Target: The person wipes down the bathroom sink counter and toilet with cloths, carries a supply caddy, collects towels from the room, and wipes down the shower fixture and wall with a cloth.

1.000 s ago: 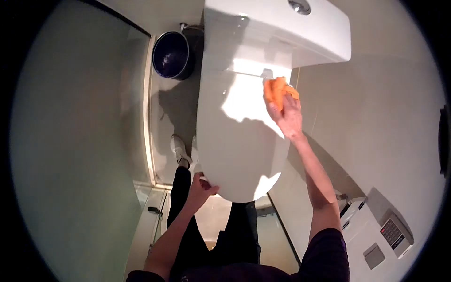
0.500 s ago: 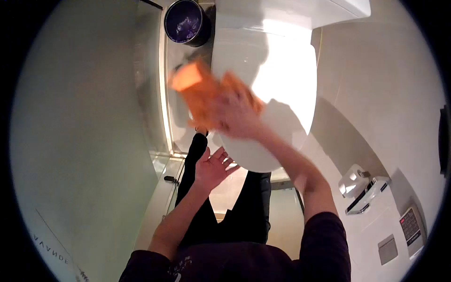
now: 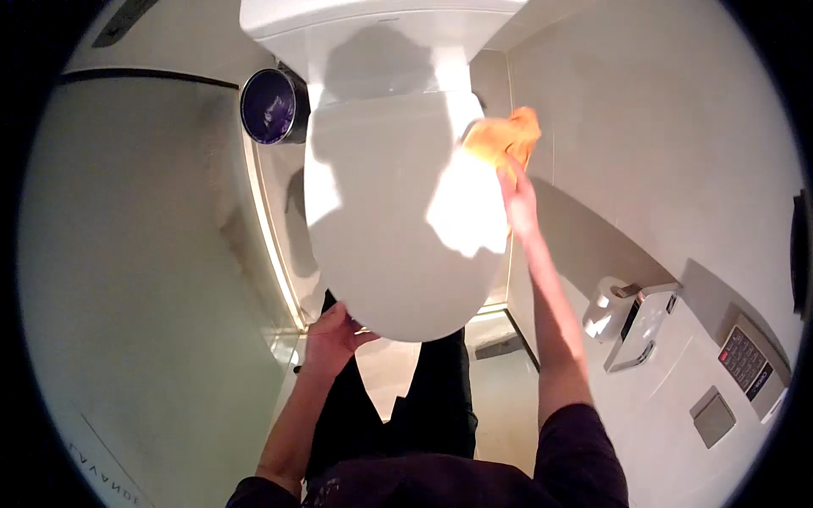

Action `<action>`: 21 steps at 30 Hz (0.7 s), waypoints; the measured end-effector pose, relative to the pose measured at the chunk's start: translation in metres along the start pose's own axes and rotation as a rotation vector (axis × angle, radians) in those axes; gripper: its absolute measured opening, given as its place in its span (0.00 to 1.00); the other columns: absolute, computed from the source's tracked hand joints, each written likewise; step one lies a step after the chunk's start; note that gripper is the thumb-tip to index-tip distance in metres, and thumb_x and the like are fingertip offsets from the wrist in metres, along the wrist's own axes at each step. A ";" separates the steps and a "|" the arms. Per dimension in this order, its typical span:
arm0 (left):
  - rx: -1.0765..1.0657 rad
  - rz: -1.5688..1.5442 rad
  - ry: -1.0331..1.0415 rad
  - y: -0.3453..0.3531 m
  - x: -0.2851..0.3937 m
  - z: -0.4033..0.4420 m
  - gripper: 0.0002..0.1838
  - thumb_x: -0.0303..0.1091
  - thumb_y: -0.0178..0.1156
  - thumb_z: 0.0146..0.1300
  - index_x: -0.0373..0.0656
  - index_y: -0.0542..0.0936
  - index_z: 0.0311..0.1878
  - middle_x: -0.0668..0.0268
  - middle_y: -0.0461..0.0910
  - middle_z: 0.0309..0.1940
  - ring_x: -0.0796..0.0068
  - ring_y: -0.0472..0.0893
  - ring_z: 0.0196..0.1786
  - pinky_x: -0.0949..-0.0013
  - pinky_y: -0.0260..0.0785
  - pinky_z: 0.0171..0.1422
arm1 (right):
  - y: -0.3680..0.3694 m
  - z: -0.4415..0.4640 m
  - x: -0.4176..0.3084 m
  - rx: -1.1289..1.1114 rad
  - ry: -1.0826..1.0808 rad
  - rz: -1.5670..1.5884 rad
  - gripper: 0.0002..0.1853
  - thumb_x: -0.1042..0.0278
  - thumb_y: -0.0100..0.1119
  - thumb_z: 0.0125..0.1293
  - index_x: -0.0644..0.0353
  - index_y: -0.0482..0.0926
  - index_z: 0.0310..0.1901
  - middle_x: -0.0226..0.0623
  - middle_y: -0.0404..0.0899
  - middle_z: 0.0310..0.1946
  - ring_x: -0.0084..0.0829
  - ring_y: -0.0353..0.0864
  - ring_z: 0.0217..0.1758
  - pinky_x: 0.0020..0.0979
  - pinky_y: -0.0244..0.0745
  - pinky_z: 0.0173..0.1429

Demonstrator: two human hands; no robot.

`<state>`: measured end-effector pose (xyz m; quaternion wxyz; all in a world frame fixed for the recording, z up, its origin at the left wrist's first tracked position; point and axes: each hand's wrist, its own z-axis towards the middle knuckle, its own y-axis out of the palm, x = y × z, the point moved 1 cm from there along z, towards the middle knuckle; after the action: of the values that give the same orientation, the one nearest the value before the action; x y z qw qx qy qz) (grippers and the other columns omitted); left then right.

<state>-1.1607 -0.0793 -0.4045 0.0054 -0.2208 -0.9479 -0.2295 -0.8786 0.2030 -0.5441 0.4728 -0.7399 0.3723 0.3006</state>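
An orange cloth [image 3: 506, 138] is held in my right hand [image 3: 518, 196], at the right edge of the closed white toilet lid [image 3: 385, 220]. Part of the cloth lies over the lid's edge. My left hand [image 3: 333, 340] is at the lid's lower left edge, with its fingers apart and nothing in them. Whether its fingertips touch the lid I cannot tell.
A dark bin with a purple liner [image 3: 273, 107] stands left of the white toilet tank [image 3: 381, 19]. A glass panel [image 3: 152, 237] is on the left. On the right wall are a toilet roll [image 3: 608, 309] and a control panel [image 3: 749, 364].
The orange cloth and my right hand went left across the lid, then back to its right edge. My left hand opened and moved back beside the lid. The view has shifted.
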 end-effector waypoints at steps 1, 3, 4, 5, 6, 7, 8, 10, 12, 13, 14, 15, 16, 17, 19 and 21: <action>-0.106 0.017 0.056 0.007 0.013 -0.005 0.24 0.46 0.55 0.74 0.36 0.74 0.64 0.56 0.81 0.56 0.58 0.82 0.57 0.49 0.79 0.63 | -0.001 0.032 -0.009 -0.089 0.292 0.277 0.23 0.58 0.54 0.76 0.66 0.75 0.65 0.46 0.82 0.58 0.38 0.82 0.59 0.36 0.75 0.64; -0.221 0.061 0.181 0.037 0.047 -0.017 0.26 0.47 0.57 0.73 0.38 0.73 0.66 0.55 0.80 0.57 0.58 0.82 0.57 0.53 0.80 0.62 | -0.008 0.078 -0.006 -0.078 0.426 0.362 0.24 0.58 0.54 0.76 0.69 0.75 0.63 0.44 0.83 0.54 0.36 0.83 0.56 0.35 0.77 0.61; -0.360 0.023 0.258 0.032 0.064 -0.011 0.26 0.47 0.56 0.74 0.37 0.74 0.66 0.54 0.80 0.58 0.60 0.82 0.57 0.55 0.78 0.63 | -0.010 0.089 -0.004 -0.077 0.570 0.435 0.24 0.58 0.55 0.76 0.72 0.75 0.61 0.43 0.84 0.51 0.35 0.84 0.53 0.34 0.79 0.58; -0.182 -0.038 0.351 0.090 0.082 -0.018 0.22 0.43 0.51 0.77 0.37 0.74 0.65 0.54 0.80 0.58 0.62 0.82 0.57 0.57 0.76 0.65 | -0.016 0.089 -0.008 -0.037 0.562 0.659 0.23 0.58 0.55 0.76 0.72 0.76 0.60 0.43 0.83 0.50 0.33 0.84 0.51 0.33 0.80 0.56; -0.263 -0.002 0.452 0.114 0.103 -0.017 0.21 0.41 0.47 0.80 0.37 0.75 0.64 0.55 0.81 0.57 0.62 0.82 0.58 0.58 0.75 0.64 | -0.022 0.083 -0.017 0.011 0.553 0.880 0.22 0.59 0.55 0.76 0.71 0.76 0.59 0.43 0.83 0.49 0.31 0.85 0.50 0.33 0.82 0.53; -0.437 -0.272 0.321 0.134 0.127 -0.014 0.21 0.43 0.45 0.81 0.37 0.75 0.64 0.56 0.82 0.55 0.64 0.82 0.57 0.58 0.76 0.63 | -0.028 0.072 -0.031 0.128 0.479 0.992 0.22 0.60 0.56 0.76 0.69 0.75 0.61 0.42 0.82 0.50 0.31 0.85 0.49 0.34 0.83 0.52; -0.469 -0.312 0.309 0.160 0.147 -0.013 0.21 0.46 0.48 0.81 0.39 0.78 0.61 0.59 0.84 0.52 0.67 0.83 0.55 0.60 0.76 0.63 | -0.029 0.054 -0.049 0.131 0.470 0.992 0.22 0.60 0.56 0.76 0.69 0.75 0.61 0.42 0.82 0.50 0.31 0.85 0.49 0.34 0.83 0.52; -0.614 -0.200 0.391 0.176 0.188 0.021 0.18 0.47 0.54 0.78 0.42 0.81 0.52 0.64 0.84 0.42 0.68 0.83 0.49 0.54 0.76 0.64 | -0.027 0.018 -0.085 0.313 -0.001 0.846 0.21 0.62 0.58 0.75 0.68 0.75 0.62 0.41 0.81 0.51 0.33 0.84 0.51 0.35 0.82 0.56; -0.689 -0.202 0.459 0.200 0.219 0.042 0.16 0.45 0.55 0.77 0.41 0.82 0.46 0.63 0.83 0.37 0.67 0.83 0.44 0.53 0.78 0.62 | -0.004 0.014 -0.069 0.295 -0.005 0.603 0.25 0.67 0.65 0.69 0.67 0.72 0.65 0.38 0.78 0.57 0.32 0.80 0.58 0.35 0.77 0.64; -0.732 -0.166 0.465 0.207 0.233 0.056 0.17 0.46 0.54 0.78 0.41 0.81 0.48 0.63 0.83 0.38 0.66 0.83 0.44 0.52 0.78 0.61 | 0.016 0.016 -0.070 0.223 0.050 0.562 0.27 0.67 0.65 0.68 0.66 0.72 0.66 0.38 0.77 0.58 0.32 0.79 0.60 0.34 0.75 0.66; -0.775 -0.131 0.473 0.209 0.242 0.065 0.17 0.46 0.52 0.78 0.41 0.81 0.49 0.62 0.83 0.38 0.66 0.84 0.45 0.52 0.78 0.61 | 0.035 0.024 -0.068 0.151 0.104 0.521 0.28 0.67 0.65 0.68 0.65 0.71 0.67 0.37 0.77 0.59 0.33 0.78 0.62 0.34 0.73 0.68; -0.773 -0.138 0.483 0.205 0.238 0.066 0.17 0.46 0.52 0.78 0.41 0.81 0.49 0.62 0.83 0.38 0.66 0.84 0.45 0.52 0.78 0.61 | 0.061 0.045 -0.037 0.128 0.190 0.459 0.29 0.65 0.66 0.67 0.63 0.71 0.67 0.41 0.75 0.62 0.35 0.76 0.64 0.35 0.71 0.70; -0.774 -0.123 0.469 0.204 0.232 0.067 0.18 0.47 0.51 0.79 0.41 0.80 0.52 0.62 0.83 0.39 0.65 0.83 0.45 0.53 0.78 0.60 | 0.090 0.067 -0.001 0.105 0.276 0.397 0.29 0.64 0.66 0.67 0.61 0.71 0.68 0.45 0.72 0.66 0.38 0.74 0.67 0.37 0.69 0.72; -0.773 -0.107 0.453 0.195 0.228 0.066 0.18 0.47 0.50 0.79 0.41 0.78 0.54 0.62 0.83 0.39 0.65 0.83 0.45 0.54 0.78 0.59 | 0.121 0.076 0.005 0.261 0.153 -0.200 0.29 0.63 0.65 0.66 0.58 0.72 0.68 0.55 0.61 0.74 0.51 0.68 0.72 0.42 0.65 0.75; -0.704 -0.032 0.409 0.140 0.199 0.078 0.20 0.47 0.50 0.79 0.41 0.76 0.59 0.63 0.82 0.39 0.67 0.83 0.45 0.56 0.78 0.57 | 0.181 0.091 -0.014 0.397 0.023 -0.317 0.28 0.65 0.63 0.66 0.58 0.72 0.68 0.58 0.55 0.76 0.57 0.66 0.72 0.44 0.64 0.75; -0.341 0.032 0.332 0.068 0.156 0.094 0.17 0.45 0.55 0.76 0.45 0.77 0.58 0.67 0.80 0.36 0.71 0.81 0.42 0.62 0.77 0.54 | 0.220 0.079 -0.047 0.437 -0.145 -0.434 0.28 0.67 0.61 0.63 0.59 0.74 0.66 0.63 0.49 0.78 0.65 0.65 0.70 0.47 0.65 0.75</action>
<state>-1.2645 0.0814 -0.4417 0.1276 -0.1930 -0.8779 -0.4193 -1.0956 0.2283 -0.6407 0.6991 -0.6595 0.2271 0.1574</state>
